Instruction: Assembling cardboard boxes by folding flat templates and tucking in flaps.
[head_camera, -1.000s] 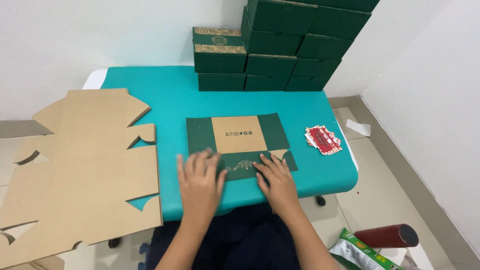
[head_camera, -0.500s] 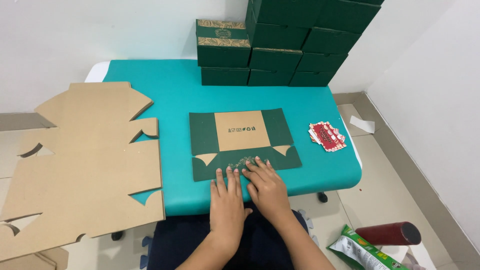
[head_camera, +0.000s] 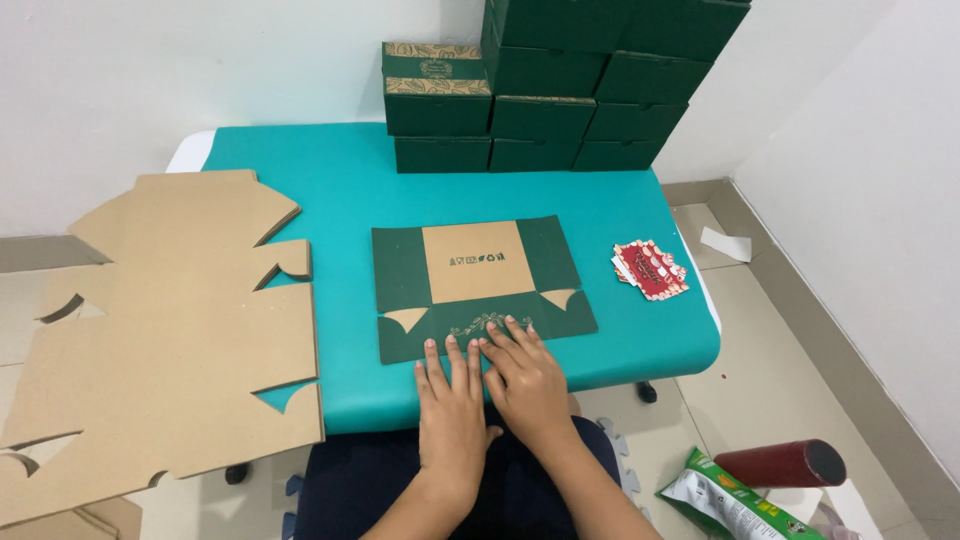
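Bare forearms, dark navy trousers (head_camera: 370, 480)

Both hands (head_camera: 490, 395) flat on folded green box (head_camera: 480, 288)

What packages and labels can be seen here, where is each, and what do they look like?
Flat box blank: table middle, dark green with a tan panel; both hands press its near edge.
Stacked boxes: table's far edge, dark green, two with tan patterned bands.
Card stack: table's right side, red and white.
Cardboard sheets: left, plain brown.
Pouch: floor, green and white.
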